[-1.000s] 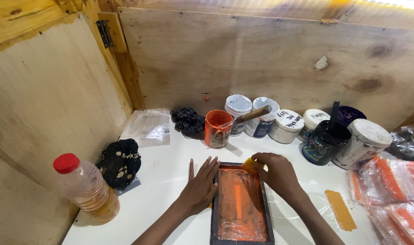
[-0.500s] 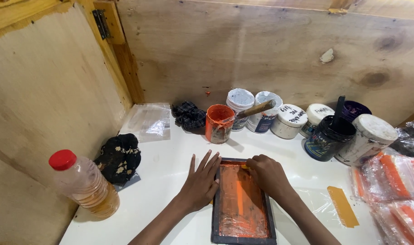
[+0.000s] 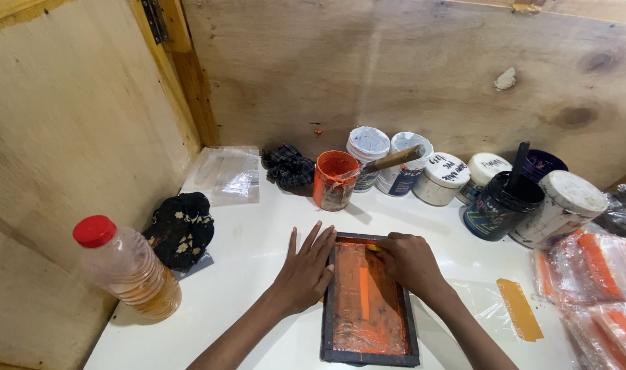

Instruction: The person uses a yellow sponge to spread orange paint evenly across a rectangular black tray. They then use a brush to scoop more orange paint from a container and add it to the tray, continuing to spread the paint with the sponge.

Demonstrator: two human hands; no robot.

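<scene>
The right hand [image 3: 410, 260] is curled shut over a small yellow scraper [image 3: 372, 248], of which only a sliver shows at the fingertips; it is pressed down on the upper end of the framed printing screen [image 3: 367, 301], which lies low in the middle of the frame on the white table [image 3: 258, 240]. The left hand [image 3: 306, 274] is laid open and flat, fingers spread, with the fingertips resting on the left rail of the frame and the palm on the table beside it. The mesh inside the frame is coated in orange ink, with a brighter orange bar down its middle.

The stroke in hand is judged to be a pull of ink down the screen. It would be done best with the scraper held at a steady tilt and kept square across the mesh, with even pressure carried the whole length. The frame should be held dead still by the flat hand, since any slip would likely smear the print beneath.

Beyond the frame, toward the upper middle, an orange paint tub [image 3: 335, 179] with a wooden stick [image 3: 395, 159] is set, and a row of white-lidded jars [image 3: 444, 178] runs to the right. A red-capped bottle [image 3: 124, 270] stands at the lower left, and a dark rag [image 3: 181, 229] is just beside it.
</scene>
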